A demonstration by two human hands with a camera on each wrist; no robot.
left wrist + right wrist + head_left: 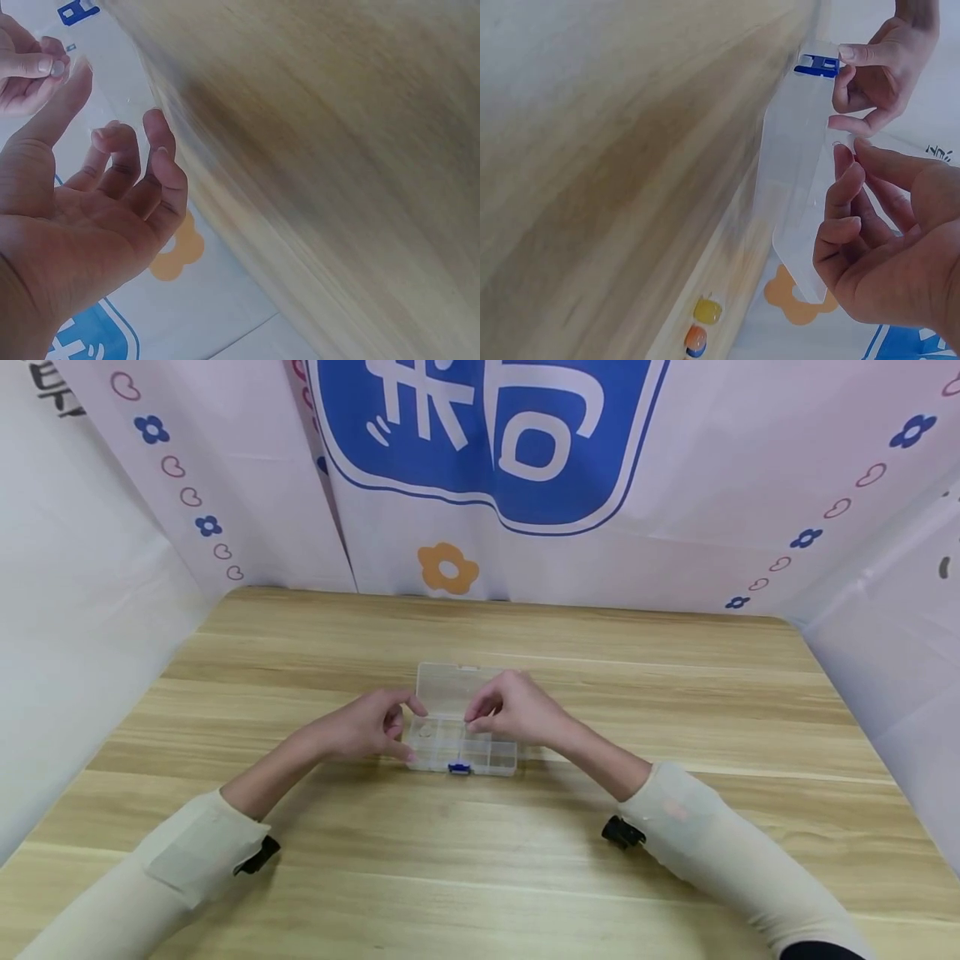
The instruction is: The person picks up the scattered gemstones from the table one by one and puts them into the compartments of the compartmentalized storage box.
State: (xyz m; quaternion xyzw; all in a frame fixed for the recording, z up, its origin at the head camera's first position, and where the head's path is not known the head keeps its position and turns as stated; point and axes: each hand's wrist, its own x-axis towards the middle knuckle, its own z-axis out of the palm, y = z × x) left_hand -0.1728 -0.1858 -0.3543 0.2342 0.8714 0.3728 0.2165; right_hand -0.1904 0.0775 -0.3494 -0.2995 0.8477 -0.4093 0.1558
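A clear plastic compartment box (504, 760) with a blue latch (459, 768) lies on the wooden table, its lid (442, 681) raised at the back. My left hand (367, 727) holds the box's left end, thumb at the front corner and index finger near the hinge side. Over the middle compartments, my right hand (517, 710) pinches a small pale round piece (58, 68) between thumb and index finger. What kind of piece it is cannot be made out. A faint ring-like shape (425, 732) shows in the left compartments.
In the right wrist view, a small yellow piece (707, 310) and an orange-and-blue piece (696, 340) lie on the table past the box. A white printed curtain (637, 568) hangs behind the table's back edge, with white sheets at both sides.
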